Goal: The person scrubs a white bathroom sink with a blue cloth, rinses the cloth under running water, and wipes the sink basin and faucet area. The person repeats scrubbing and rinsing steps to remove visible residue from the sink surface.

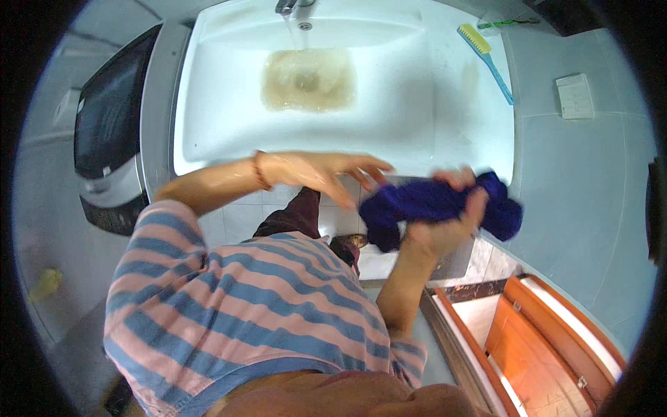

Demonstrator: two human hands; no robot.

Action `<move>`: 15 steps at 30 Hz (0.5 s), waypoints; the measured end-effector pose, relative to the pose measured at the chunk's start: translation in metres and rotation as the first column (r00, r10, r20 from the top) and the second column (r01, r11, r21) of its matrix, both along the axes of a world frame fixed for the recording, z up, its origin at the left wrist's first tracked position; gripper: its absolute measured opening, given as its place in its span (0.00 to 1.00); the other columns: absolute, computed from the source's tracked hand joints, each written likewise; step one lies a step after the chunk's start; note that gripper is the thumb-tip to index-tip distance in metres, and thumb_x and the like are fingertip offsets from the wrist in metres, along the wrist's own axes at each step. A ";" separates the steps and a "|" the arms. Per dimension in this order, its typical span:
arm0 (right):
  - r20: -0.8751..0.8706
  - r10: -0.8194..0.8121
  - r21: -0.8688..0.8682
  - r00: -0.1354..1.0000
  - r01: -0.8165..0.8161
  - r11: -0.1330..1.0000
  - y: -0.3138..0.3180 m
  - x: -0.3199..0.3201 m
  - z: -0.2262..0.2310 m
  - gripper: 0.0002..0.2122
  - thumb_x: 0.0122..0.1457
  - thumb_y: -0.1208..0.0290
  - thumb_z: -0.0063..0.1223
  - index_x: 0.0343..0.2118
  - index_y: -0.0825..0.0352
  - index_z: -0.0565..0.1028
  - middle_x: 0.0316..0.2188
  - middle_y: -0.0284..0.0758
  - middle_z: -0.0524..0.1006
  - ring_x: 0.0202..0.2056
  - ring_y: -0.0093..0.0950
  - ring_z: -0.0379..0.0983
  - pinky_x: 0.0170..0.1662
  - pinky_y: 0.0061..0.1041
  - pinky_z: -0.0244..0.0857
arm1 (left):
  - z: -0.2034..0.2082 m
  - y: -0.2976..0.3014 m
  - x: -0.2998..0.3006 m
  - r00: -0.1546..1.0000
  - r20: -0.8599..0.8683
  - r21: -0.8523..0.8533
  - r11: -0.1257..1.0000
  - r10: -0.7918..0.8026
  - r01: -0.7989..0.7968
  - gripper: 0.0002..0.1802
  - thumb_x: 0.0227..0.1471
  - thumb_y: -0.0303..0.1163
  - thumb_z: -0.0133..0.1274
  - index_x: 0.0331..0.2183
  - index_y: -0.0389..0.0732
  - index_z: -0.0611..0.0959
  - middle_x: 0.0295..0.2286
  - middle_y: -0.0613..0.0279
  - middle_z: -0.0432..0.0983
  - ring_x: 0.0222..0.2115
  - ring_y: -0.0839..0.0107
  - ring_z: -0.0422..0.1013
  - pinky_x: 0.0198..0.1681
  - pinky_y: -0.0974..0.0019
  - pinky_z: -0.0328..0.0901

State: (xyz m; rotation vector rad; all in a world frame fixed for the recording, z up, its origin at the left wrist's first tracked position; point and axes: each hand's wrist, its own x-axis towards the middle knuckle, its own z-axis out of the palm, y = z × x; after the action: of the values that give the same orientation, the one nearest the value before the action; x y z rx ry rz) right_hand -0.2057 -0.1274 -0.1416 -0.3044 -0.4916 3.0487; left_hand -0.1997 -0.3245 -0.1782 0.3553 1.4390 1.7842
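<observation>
My right hand [445,233] is wrapped round a bunched dark blue cloth [424,198], with the thumb and fingers closed over its right part. The cloth hangs in front of the sink's near right edge, and its exact kind cannot be made out. My left hand [326,174], with a reddish band at the wrist, reaches across toward the cloth's left end. Its fingers are spread and slightly blurred, close to the cloth; whether they touch it is unclear. Beyond both hands lies the white sink [229,132], with murky brownish water [309,80] pooled around its drain.
A chrome faucet [295,7] stands at the far edge. A blue brush with yellow bristles [486,59] lies on the sink's right ledge. A dark-lidded washing machine [114,104] stands at left. An orange-brown wooden door [542,347] is at lower right.
</observation>
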 end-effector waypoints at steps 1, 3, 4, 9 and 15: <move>-0.075 -0.006 -0.017 0.997 0.005 1.000 0.025 0.016 0.006 0.10 0.53 0.68 0.49 0.31 0.65 0.60 0.26 0.30 0.62 0.27 0.22 0.62 0.38 0.26 0.61 | -0.002 0.024 0.011 0.993 -0.108 -0.016 0.999 -0.052 0.050 0.33 0.40 0.31 0.58 0.50 0.39 0.67 0.46 0.55 0.64 0.45 0.64 0.62 0.47 0.62 0.62; -0.128 -0.047 0.028 0.991 0.051 0.998 0.078 0.046 0.008 0.12 0.52 0.67 0.51 0.29 0.63 0.59 0.25 0.28 0.59 0.27 0.22 0.59 0.39 0.27 0.60 | -0.022 0.057 0.014 0.912 -0.389 -0.209 0.977 -0.131 0.051 0.23 0.44 0.30 0.55 0.46 0.40 0.73 0.39 0.55 0.72 0.41 0.65 0.68 0.46 0.63 0.63; -0.163 -0.071 0.033 0.984 0.077 0.996 0.103 0.061 0.005 0.12 0.52 0.68 0.52 0.31 0.63 0.60 0.25 0.28 0.58 0.28 0.22 0.59 0.39 0.27 0.59 | -0.036 0.060 0.009 0.857 -0.513 -0.305 0.941 -0.036 -0.144 0.16 0.47 0.31 0.53 0.41 0.40 0.77 0.38 0.58 0.73 0.39 0.67 0.69 0.44 0.65 0.64; -0.155 -0.236 0.285 0.959 0.272 0.919 0.194 0.129 0.005 0.14 0.51 0.68 0.53 0.34 0.66 0.60 0.26 0.29 0.58 0.28 0.21 0.58 0.37 0.23 0.61 | -0.111 -0.049 -0.049 0.785 -0.613 -0.737 0.292 0.090 -0.610 0.12 0.52 0.38 0.46 0.36 0.44 0.80 0.34 0.58 0.74 0.34 0.67 0.71 0.38 0.66 0.66; 0.023 -0.263 0.412 0.965 0.230 0.881 0.221 0.163 -0.016 0.15 0.49 0.66 0.54 0.32 0.65 0.60 0.27 0.30 0.59 0.30 0.23 0.60 0.37 0.25 0.61 | -0.221 -0.134 -0.085 0.769 -0.539 -0.781 -0.137 -0.345 -0.609 0.19 0.53 0.37 0.41 0.47 0.47 0.68 0.45 0.63 0.66 0.47 0.63 0.60 0.47 0.60 0.60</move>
State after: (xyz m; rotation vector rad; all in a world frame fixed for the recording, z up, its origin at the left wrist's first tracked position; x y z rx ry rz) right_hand -0.0431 0.0937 -0.1580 -0.4282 -0.9891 2.6110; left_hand -0.2850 -0.4584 -0.3991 -0.1712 2.9947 -0.0548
